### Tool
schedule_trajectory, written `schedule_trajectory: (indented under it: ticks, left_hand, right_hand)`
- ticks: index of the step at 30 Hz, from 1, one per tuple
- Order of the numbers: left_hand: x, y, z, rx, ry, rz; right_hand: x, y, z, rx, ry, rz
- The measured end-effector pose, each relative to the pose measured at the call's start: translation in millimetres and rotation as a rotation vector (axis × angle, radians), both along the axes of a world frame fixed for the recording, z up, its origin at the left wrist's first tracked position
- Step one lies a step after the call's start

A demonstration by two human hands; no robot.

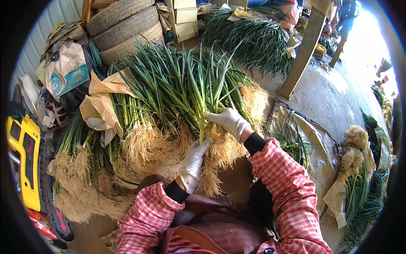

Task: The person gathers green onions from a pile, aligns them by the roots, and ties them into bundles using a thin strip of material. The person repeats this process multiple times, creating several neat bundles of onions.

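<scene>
Both my hands wear pale gloves and red checked sleeves. My right hand [228, 120] grips a small bunch of green onion stalks [206, 91] just above their pale bases, holding them upright. My left hand [193, 163] touches the same bunch lower down, fingers against the straw-coloured roots [211, 148]. The bunch rises out of a large heap of green onions [165, 84] lying with roots toward me and leaves pointing away.
Brown paper [101, 106] lies on the heap's left side. Stacked tyres [124, 27] and bags stand at the back left, a yellow machine [23, 156] at the far left. Another onion pile [253, 38] lies behind, more bundles [359, 178] at the right on concrete.
</scene>
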State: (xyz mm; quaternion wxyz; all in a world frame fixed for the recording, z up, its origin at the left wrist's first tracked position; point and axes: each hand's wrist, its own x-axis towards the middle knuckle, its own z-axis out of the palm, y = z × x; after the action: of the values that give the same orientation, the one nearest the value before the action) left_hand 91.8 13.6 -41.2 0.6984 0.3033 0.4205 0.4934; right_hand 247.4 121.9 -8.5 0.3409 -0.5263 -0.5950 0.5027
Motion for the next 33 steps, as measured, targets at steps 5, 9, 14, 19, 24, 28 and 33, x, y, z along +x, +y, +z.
schedule_trajectory:
  ticks: [5, 9, 14, 19, 24, 28, 33]
  left_hand:
    - [6.7, -1.8, 10.8, 0.037, 0.034, 0.085]
    - [1.5, -3.8, 15.6, 0.018, -0.029, 0.076]
    - [-7.4, -1.3, 20.2, 0.073, -0.253, 0.067]
    - [-6.1, -10.1, 49.7, 0.131, -0.320, -0.063]
    - [-14.3, 7.1, 23.4, 0.038, -0.159, 0.106]
    - [-27.7, 31.8, -7.0, -0.003, -0.329, 0.054]
    - [-22.8, 7.5, 57.9, 0.160, -0.547, 0.001]
  right_hand:
    - [4.6, -10.3, 3.3, -0.110, 0.198, 0.013]
    - [1.3, -30.6, 22.6, -0.110, 0.347, 0.031]
    - [-13.6, -64.7, 56.5, -0.034, 0.665, 0.061]
    - [-11.6, -86.0, 52.3, -0.181, 0.636, 0.213]
    - [-0.1, -104.7, 70.4, -0.074, 0.865, 0.217]
    - [56.7, -112.4, 116.3, 0.238, 0.540, 0.014]
    - [225.9, -96.4, 73.4, 0.224, 0.459, -0.251]
